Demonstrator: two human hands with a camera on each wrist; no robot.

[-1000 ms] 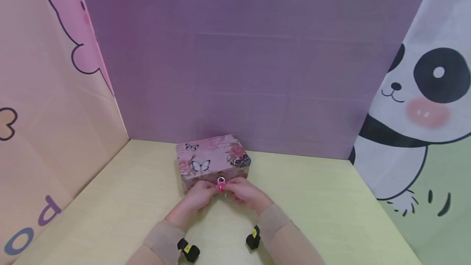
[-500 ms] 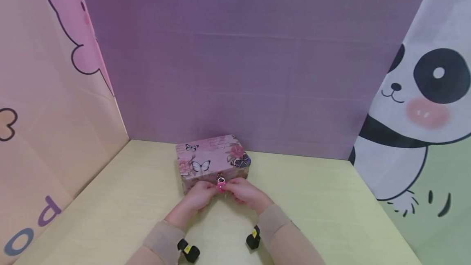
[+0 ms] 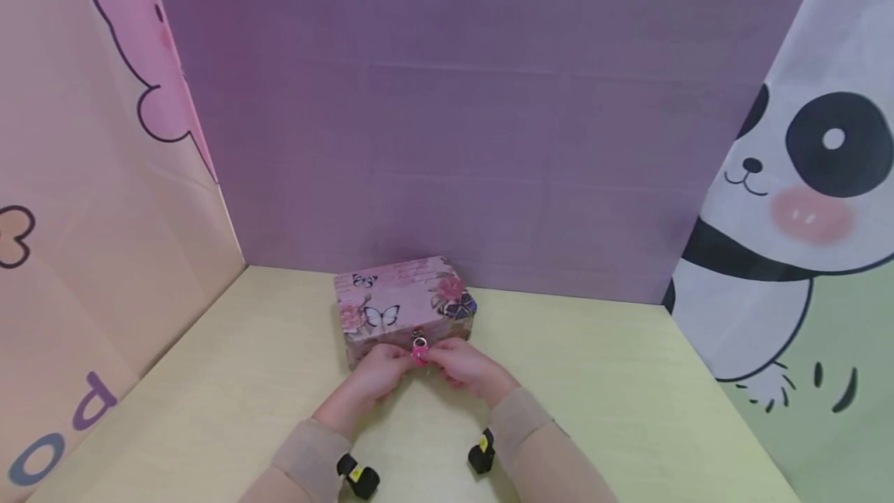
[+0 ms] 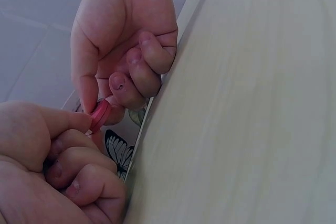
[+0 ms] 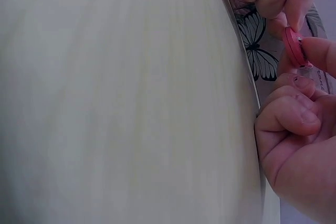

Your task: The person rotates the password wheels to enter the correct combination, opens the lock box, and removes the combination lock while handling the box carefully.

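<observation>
A small pink padlock [image 3: 420, 352] with a metal shackle hangs at the front clasp of a pink box [image 3: 398, 297] printed with butterflies and roses. The box lid is down. From the left side, my left hand [image 3: 379, 370] pinches the padlock between thumb and forefinger. On the other side my right hand [image 3: 466, 365] pinches it too. In the left wrist view, the red-pink padlock body [image 4: 100, 114] shows between the fingers of both hands, with the other fingers curled below. The right wrist view shows the padlock [image 5: 295, 47] edge-on; its keyhole side cannot be made out clearly.
The box stands on a pale wooden table [image 3: 615, 379] near a purple back wall [image 3: 447, 115]. Printed side panels, one with a panda [image 3: 761, 317], flank the table. Black wrist devices [image 3: 359, 477] sit by both forearms.
</observation>
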